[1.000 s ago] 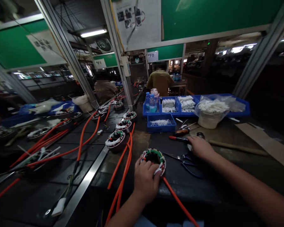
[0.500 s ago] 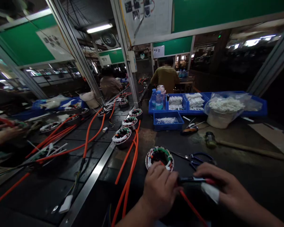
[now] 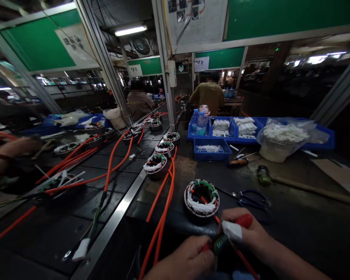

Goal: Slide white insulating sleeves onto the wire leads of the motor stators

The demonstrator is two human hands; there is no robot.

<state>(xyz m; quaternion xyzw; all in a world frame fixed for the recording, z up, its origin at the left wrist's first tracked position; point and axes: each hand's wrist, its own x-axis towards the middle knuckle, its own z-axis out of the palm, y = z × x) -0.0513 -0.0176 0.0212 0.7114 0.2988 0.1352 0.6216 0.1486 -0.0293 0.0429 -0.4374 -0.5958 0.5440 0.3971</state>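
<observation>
In front of me a motor stator (image 3: 202, 208), ringed with white-sleeved windings, rests on the dark bench. An orange cable (image 3: 217, 219) runs from its centre toward my hands. Below it my left hand (image 3: 192, 254) is closed around one red end of a marker pen (image 3: 221, 244) whose dark label begins "MAR". My right hand (image 3: 252, 233) grips the other red end, white wrapping on its thumb. Under the pen the cable continues to the lower right. Blue-handled scissors-like pliers (image 3: 251, 198) lie just beyond my right hand.
Several finished-looking stators (image 3: 155, 165) line the metal rail at left, orange cables trailing. Blue bins (image 3: 212, 149) hold white sticks and ties. A plastic-lined bucket (image 3: 275, 147), a screwdriver (image 3: 238, 162) and a mallet (image 3: 264, 175) are at right. A co-worker's arm (image 3: 14, 151) is at far left.
My hands have drawn back from the stator, leaving its front uncovered. The left hand has moved down; the pen has tilted and its label now shows.
</observation>
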